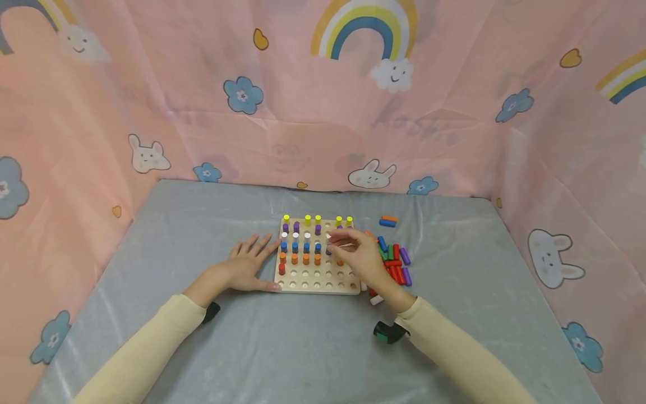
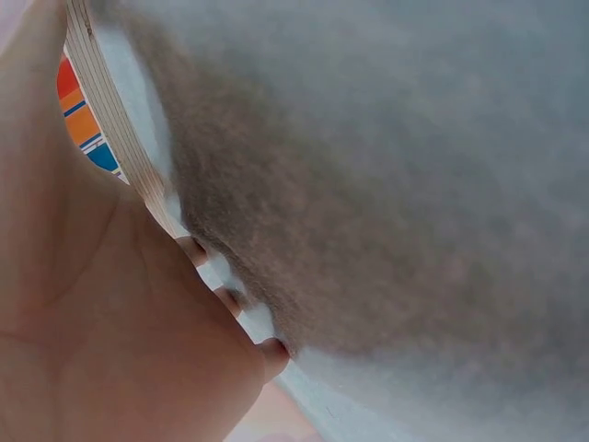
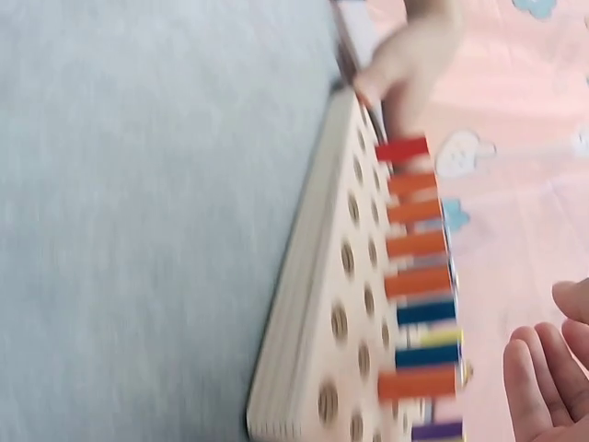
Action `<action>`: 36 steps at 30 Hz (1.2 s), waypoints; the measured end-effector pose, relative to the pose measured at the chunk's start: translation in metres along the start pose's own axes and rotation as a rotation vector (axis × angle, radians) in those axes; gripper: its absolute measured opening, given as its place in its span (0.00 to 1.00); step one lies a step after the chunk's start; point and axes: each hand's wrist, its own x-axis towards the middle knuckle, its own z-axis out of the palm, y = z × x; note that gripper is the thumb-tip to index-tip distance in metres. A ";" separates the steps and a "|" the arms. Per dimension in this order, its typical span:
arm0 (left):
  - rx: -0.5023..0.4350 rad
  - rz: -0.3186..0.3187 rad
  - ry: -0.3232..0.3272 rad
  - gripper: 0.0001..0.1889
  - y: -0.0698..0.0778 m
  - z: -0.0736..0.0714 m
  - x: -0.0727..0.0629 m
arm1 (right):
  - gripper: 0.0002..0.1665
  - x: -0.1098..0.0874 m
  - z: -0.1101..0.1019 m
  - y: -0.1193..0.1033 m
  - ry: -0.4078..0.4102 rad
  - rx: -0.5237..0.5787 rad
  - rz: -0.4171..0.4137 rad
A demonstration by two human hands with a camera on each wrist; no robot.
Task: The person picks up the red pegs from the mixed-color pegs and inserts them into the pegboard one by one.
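Observation:
A wooden pegboard [image 1: 320,290] lies on the table with rows of yellow, purple, white, blue and orange pegs standing in it and one red peg [image 1: 281,269] near the front left. My left hand [image 1: 244,269] rests spread at the board's left edge, its thumb at the front corner. Over the board's right half hovers my right hand [image 1: 358,258], thumb and fingers apart; no peg shows between them. A white peg top [image 1: 328,237] appears by its fingertips. In the right wrist view the fingers [image 3: 534,378] look extended, and the board's side is close by.
Loose red, green, blue, purple and other pegs [image 1: 396,264] lie heaped right of the board, partly behind my right hand. An orange peg [image 1: 389,218] and a blue peg [image 1: 387,223] lie farther back. Pink printed cloth [image 1: 303,146] encloses the grey-covered table [image 1: 227,348].

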 end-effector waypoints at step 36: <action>-0.007 -0.005 -0.001 0.61 -0.002 0.002 0.001 | 0.18 0.033 -0.074 0.054 -0.092 -0.375 0.191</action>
